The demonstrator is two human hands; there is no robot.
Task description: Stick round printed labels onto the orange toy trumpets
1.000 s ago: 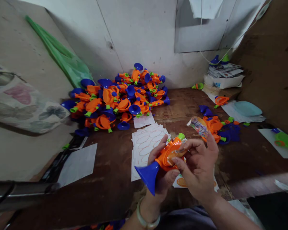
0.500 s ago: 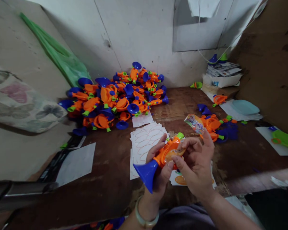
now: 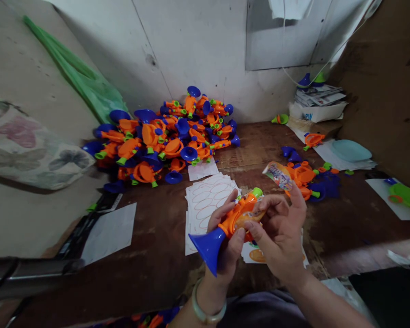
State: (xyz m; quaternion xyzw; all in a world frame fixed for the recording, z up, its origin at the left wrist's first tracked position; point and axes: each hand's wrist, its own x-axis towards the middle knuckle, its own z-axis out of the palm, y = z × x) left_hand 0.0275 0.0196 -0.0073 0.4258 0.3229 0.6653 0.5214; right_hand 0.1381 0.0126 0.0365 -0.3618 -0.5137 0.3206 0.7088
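My left hand [image 3: 225, 246] is wrapped round an orange toy trumpet [image 3: 237, 217] with a blue bell [image 3: 207, 246] and a green mouthpiece, held low over the table's near edge. My right hand [image 3: 282, 232] presses its thumb and forefinger on the trumpet's side, where an oval sticker lies. A second colourful sticker [image 3: 277, 175] sticks up from the tip of one of its raised fingers. Under the hands lies a stack of white sticker sheets [image 3: 207, 200] with empty oval outlines.
A big heap of orange and blue toy trumpets [image 3: 167, 136] fills the back left of the brown table [image 3: 157, 255]. A smaller group of trumpets [image 3: 305, 175] lies right. Papers and a box [image 3: 317, 105] stand back right, beside a pale blue lid [image 3: 350, 150] and a green part [image 3: 408, 197].
The hands and trumpet have stayed nearly still. My right thumb and forefinger have shifted slightly along the sticker on the trumpet's side.
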